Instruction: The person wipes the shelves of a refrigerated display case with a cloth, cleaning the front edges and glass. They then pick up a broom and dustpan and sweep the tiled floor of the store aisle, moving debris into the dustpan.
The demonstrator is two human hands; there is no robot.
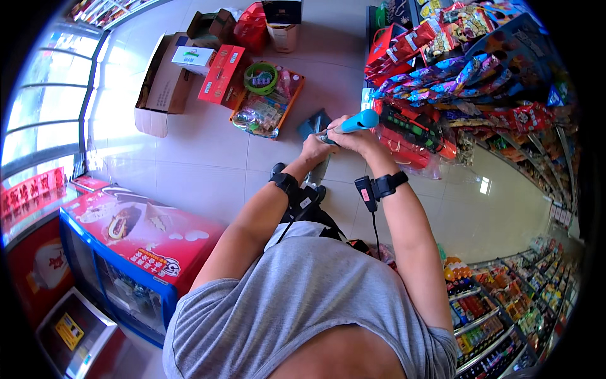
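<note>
My right hand (351, 136) is wrapped around a long-handled tool with a thick blue handle (356, 122), whose rounded end points up and to the right. My left hand (316, 148), just left of it, is closed on the tool's shaft, which my fingers partly cover. Beyond my hands, a blue dustpan-like piece (310, 124) is low near the floor; whether it joins the shaft is hidden. Below my left hand a pale greyish piece (319, 171) shows near my shoes, too covered to identify.
An orange-rimmed box of packaged toys (297, 91), a red carton (221, 76) and an open cardboard box (166, 87) stand on the tiled floor ahead left. Hanging snack packets (440, 78) crowd the right. A red-topped chest freezer (142, 227) is at left, stocked shelves (478, 312) lower right.
</note>
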